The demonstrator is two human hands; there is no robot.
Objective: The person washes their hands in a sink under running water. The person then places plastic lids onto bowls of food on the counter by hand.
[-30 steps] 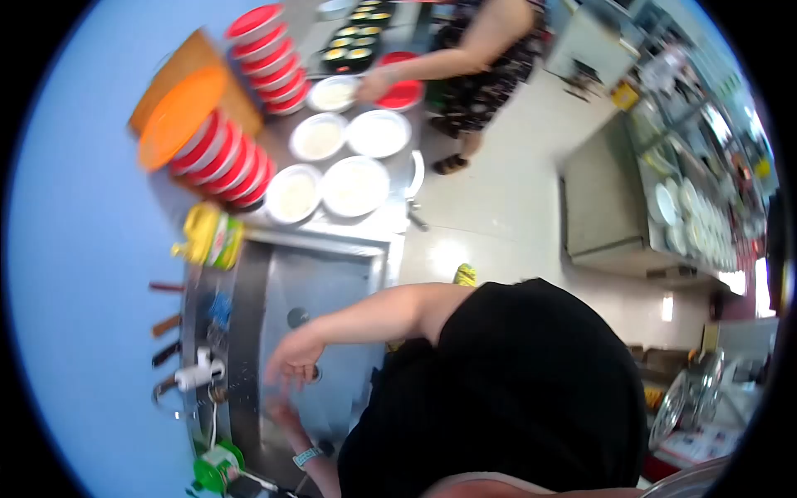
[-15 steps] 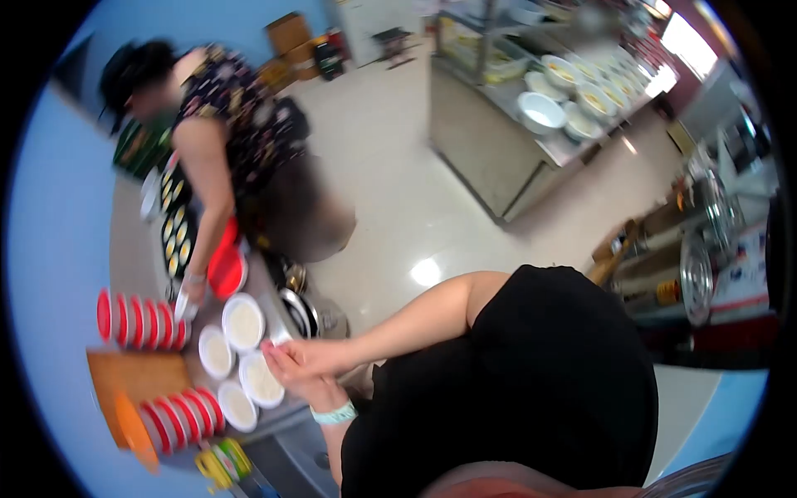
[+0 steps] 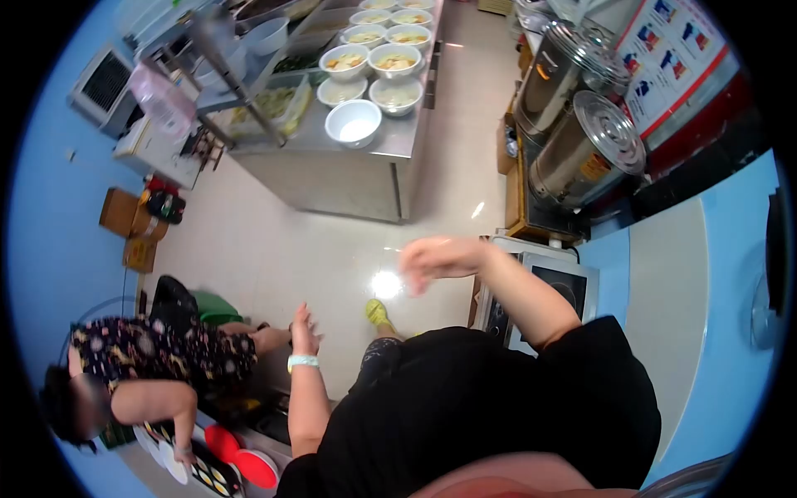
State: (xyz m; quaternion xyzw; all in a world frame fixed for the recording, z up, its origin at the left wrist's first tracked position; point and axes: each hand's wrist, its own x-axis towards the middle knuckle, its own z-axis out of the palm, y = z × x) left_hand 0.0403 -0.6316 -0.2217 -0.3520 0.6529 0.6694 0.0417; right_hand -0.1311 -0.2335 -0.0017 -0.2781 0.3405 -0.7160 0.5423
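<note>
My left hand (image 3: pixel 305 332), with a pale band on its wrist, is raised over the floor with its fingers apart and nothing in it. My right hand (image 3: pixel 436 261) is held out ahead of my body, fingers loosely bent and slightly smeared, with no object visible in it. Nearest to it on the right is a cooktop (image 3: pixel 560 286). Farther forward, an empty white bowl (image 3: pixel 353 123) stands at the end of a steel counter (image 3: pixel 344 187). Behind that bowl, rows of white bowls of food (image 3: pixel 393 61) line the counter, apart from both hands.
A co-worker (image 3: pixel 166 349) bends at the lower left over a dark tray with egg-like rounds (image 3: pixel 214 477), beside a red container (image 3: pixel 256 469). Steel urns (image 3: pixel 573 162) stand at the right. Cardboard boxes (image 3: pixel 122 212) are stacked by the left wall.
My view has turned right, from the worktop with white bowls toward the steel counter. My hands, together before, have come apart. The co-worker now appears lower left.
</note>
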